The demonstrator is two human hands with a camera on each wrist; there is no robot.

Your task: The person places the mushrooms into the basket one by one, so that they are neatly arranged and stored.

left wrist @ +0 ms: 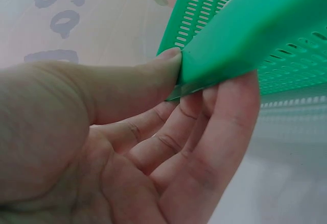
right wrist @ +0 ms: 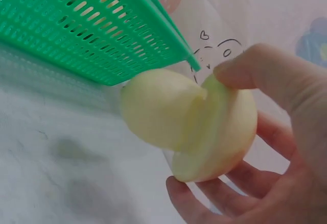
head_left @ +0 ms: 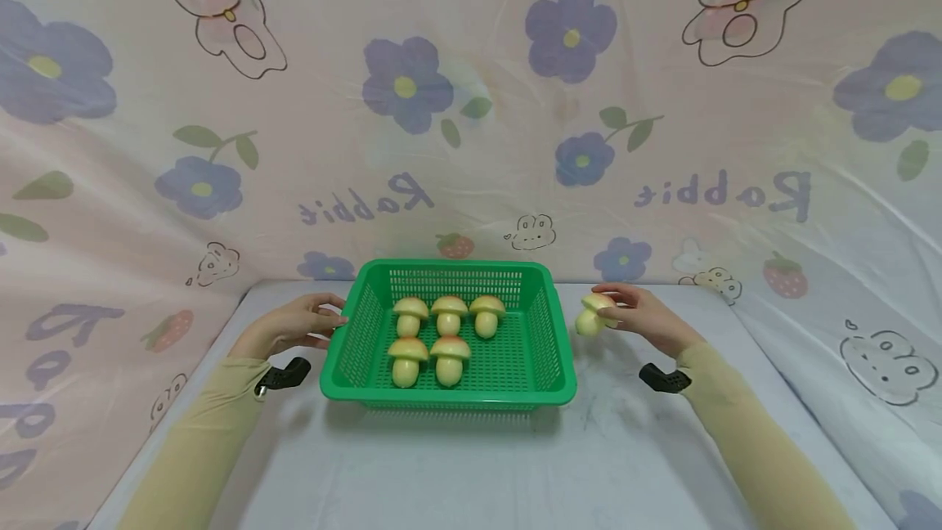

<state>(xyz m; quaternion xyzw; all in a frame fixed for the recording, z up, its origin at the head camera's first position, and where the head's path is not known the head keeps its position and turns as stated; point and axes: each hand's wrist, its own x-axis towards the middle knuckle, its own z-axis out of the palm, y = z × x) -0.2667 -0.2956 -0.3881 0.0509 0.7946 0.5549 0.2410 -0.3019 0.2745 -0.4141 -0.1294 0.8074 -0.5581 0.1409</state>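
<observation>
A green plastic basket [head_left: 449, 396] with slotted walls stands on the white table. My left hand [head_left: 296, 324] pinches its left rim; in the left wrist view the thumb lies on top of the rim [left wrist: 219, 50] and the fingers reach beneath it. To the right of the basket, my right hand [head_left: 648, 321] holds a toy mushroom [right wrist: 163, 109] by its cap, thumb on one side and fingers on the other. Its pale, rounded stem points toward the basket. Inside the basket several like mushrooms [head_left: 450, 316] lie in two rows, caps toward the back.
Behind the table [head_left: 456, 473] hangs a pale printed cloth [head_left: 486, 154] with flowers and rabbits, which also covers both sides. Each wrist carries a small black camera, one on the left [head_left: 283, 376] and one on the right [head_left: 665, 379].
</observation>
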